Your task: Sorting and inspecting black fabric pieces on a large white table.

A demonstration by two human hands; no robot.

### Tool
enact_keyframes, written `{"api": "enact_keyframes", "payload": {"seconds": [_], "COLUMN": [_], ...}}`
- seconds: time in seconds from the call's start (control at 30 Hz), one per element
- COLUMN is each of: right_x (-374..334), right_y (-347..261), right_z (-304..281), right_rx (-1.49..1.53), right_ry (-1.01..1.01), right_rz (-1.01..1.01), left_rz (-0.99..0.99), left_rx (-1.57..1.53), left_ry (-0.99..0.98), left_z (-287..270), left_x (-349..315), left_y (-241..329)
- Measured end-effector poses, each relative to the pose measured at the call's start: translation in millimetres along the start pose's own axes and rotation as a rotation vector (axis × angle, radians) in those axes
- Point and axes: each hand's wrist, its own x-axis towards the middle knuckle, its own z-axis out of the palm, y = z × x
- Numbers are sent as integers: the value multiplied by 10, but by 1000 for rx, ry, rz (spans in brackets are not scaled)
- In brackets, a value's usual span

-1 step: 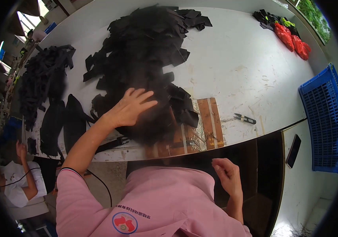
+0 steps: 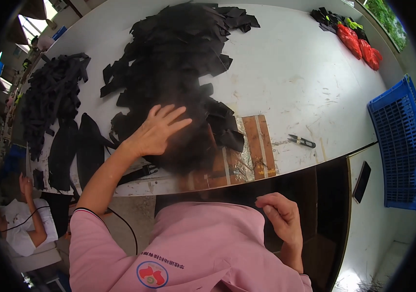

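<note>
My left hand (image 2: 157,131) lies palm down with spread fingers on a large heap of black fabric pieces (image 2: 169,63). The heap stretches from the table's near edge toward its far side, and a dark smudge blurs its middle. Off the table's front edge, close to my body, my right hand (image 2: 283,218) hangs in the air. Its fingers are curled with the thumb against them; anything between them is too small or hidden to make out. A brown taped board (image 2: 259,146) shows from under the heap's near right end. Beside my left forearm lies a black strap with a buckle (image 2: 140,173).
Thread snips (image 2: 302,141) lie right of the board. A second black strip pile (image 2: 54,90) and long black pieces (image 2: 63,155) are at left. Red plastic bags (image 2: 356,46) sit far right, above a blue crate (image 2: 397,146) and a phone (image 2: 362,182). Another person (image 2: 30,226) sits at lower left.
My right hand has shifted slightly to the right, its fingers curled in more. My left hand stays on the black heap with hardly any movement.
</note>
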Motion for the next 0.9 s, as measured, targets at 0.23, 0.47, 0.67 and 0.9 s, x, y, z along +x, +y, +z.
{"api": "enact_keyframes", "payload": {"seconds": [0.23, 0.47, 0.67, 0.9], "right_x": [165, 377, 141, 417], "right_y": [-1028, -1287, -924, -260], "right_z": [631, 532, 514, 755], "right_rx": [1009, 447, 555, 456], "right_ry": [-572, -766, -475, 20], "right_rz": [-415, -868, -969, 102], "left_rz": [-191, -619, -699, -633], "left_rx": [-25, -57, -266, -1830], "left_ry": [516, 755, 734, 764], "left_z": [-45, 276, 382, 102], "left_x": [-215, 84, 8, -447], "left_y": [299, 454, 300, 667]}}
